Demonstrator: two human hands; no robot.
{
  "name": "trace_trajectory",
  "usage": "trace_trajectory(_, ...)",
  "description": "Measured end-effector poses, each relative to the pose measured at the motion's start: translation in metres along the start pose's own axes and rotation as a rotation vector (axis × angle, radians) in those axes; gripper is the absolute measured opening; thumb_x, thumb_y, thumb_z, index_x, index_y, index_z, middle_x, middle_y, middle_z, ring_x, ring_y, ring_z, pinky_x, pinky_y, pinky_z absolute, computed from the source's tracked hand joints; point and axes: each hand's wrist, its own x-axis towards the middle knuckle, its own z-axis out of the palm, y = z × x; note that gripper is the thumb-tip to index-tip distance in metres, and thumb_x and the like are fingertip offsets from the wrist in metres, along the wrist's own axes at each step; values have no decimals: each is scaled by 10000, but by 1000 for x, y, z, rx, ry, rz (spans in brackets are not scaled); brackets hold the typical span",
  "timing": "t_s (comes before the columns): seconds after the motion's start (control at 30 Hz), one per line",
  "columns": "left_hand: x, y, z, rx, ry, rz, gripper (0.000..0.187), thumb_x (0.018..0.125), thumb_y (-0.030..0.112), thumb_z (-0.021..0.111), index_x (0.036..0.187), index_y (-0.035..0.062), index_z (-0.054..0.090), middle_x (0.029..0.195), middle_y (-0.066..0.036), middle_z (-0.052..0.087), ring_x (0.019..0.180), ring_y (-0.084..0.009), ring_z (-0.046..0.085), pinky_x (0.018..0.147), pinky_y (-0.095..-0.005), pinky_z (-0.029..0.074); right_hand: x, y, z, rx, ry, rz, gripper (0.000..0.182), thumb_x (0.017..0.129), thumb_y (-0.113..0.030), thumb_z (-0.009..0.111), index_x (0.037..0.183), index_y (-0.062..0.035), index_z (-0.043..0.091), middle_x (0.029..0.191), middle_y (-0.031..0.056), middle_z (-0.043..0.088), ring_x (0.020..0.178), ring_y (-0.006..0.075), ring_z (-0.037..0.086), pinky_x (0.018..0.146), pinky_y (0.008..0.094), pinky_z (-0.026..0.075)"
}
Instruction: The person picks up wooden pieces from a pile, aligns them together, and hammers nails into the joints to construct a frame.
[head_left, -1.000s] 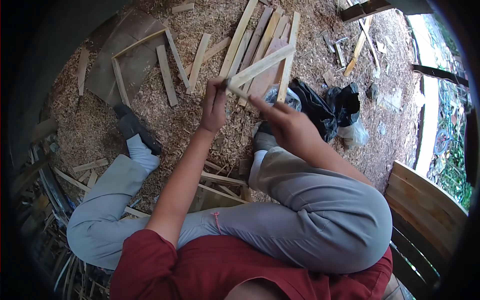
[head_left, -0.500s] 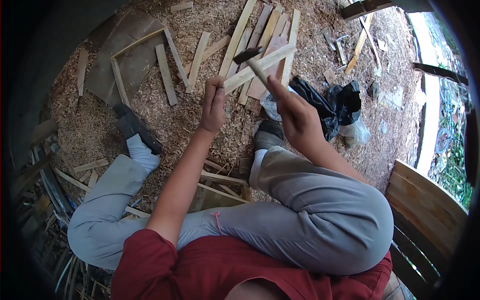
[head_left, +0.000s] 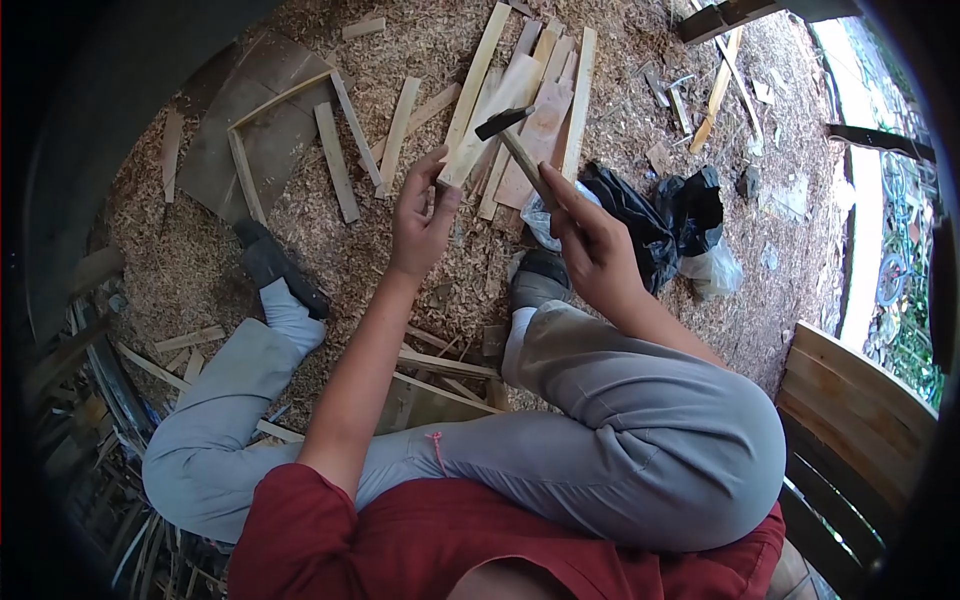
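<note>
I sit on sawdust-covered ground with my knees bent. My left hand (head_left: 420, 222) grips the near end of a pale wooden slat (head_left: 490, 120), which points up and away from me. My right hand (head_left: 590, 240) is closed on the wooden handle of a small hammer (head_left: 515, 140); its dark head is raised just to the right of the slat, over a pile of flat boards (head_left: 545, 125).
Loose slats (head_left: 335, 155) and a brown panel (head_left: 255, 120) lie at the upper left. Black and clear plastic bags (head_left: 665, 220) sit to the right of my shoe (head_left: 540, 275). A wooden plank wall (head_left: 850, 420) stands at the lower right. More strips (head_left: 440, 375) lie under my legs.
The slat has swung from pointing far right to more upright. The hammer went from low near the slat's end up to a raised position beside it.
</note>
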Motion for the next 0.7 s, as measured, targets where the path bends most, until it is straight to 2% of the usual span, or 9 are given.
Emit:
trace_trajectory(0.17,8,1,6,114,186,151,561,1063,103,714,1581,16,519,1394,-124,681,1177,-160,670,1007,-313,536,1,6,5,63,37,18,543,1025,18,605,1553,-107,587,882,159,660,708,212,614,702,325,520)
trace_trajectory(0.23,6,5,3,217,203,5,523,1089,29,638,1593,-7,503,1513,-158,631,1320,-180,627,1130,-325,481,1,5,6,97,37,55,515,1037,-3,612,1541,-105,597,855,146,647,695,189,597,684,319,510)
trace_trajectory(0.3,4,5,2,226,209,17,525,1091,33,639,1597,-2,505,1490,-154,651,1302,-177,641,1116,-316,488,2,2,9,150,48,281,362,1051,-72,656,1413,-55,655,817,98,633,679,132,546,646,315,482)
trace_trajectory(0.33,3,3,2,233,214,25,526,1093,37,639,1600,3,506,1467,-151,672,1283,-174,654,1102,-307,495,3,4,10,150,51,280,362,1051,-72,656,1413,-55,655,817,98,633,679,132,546,646,315,482)
trace_trajectory(0.4,-1,1,1,278,197,45,539,1094,34,635,1612,4,490,1474,-158,668,1301,-179,647,1105,-307,491,10,12,13,187,7,314,192,1049,-134,703,1186,-6,658,792,59,616,680,104,518,622,318,460)
trace_trajectory(0.5,-4,2,5,348,174,87,545,1104,33,607,1629,6,466,1492,-170,659,1330,-192,637,1106,-313,489,23,8,15,168,5,293,239,1029,-181,752,1034,3,599,769,39,588,685,93,499,608,316,447)
trace_trajectory(0.6,-7,2,10,382,141,128,534,1116,58,580,1636,30,464,1475,-201,669,1330,-235,659,1079,-342,517,38,11,25,130,47,206,312,984,-220,809,995,-8,581,748,44,560,683,113,505,605,318,441)
trace_trajectory(0.63,-9,0,12,391,117,146,531,1118,82,576,1638,52,471,1449,-227,686,1318,-270,684,1052,-366,543,43,19,31,102,55,170,378,915,-255,874,1025,-11,607,754,56,560,679,136,511,613,334,449)
trace_trajectory(0.7,-13,-1,14,360,78,153,537,1124,82,558,1649,51,449,1471,-233,668,1327,-277,678,1062,-365,539,48,27,39,121,30,168,373,907,-221,891,1067,-24,617,779,23,563,681,103,475,600,306,417)
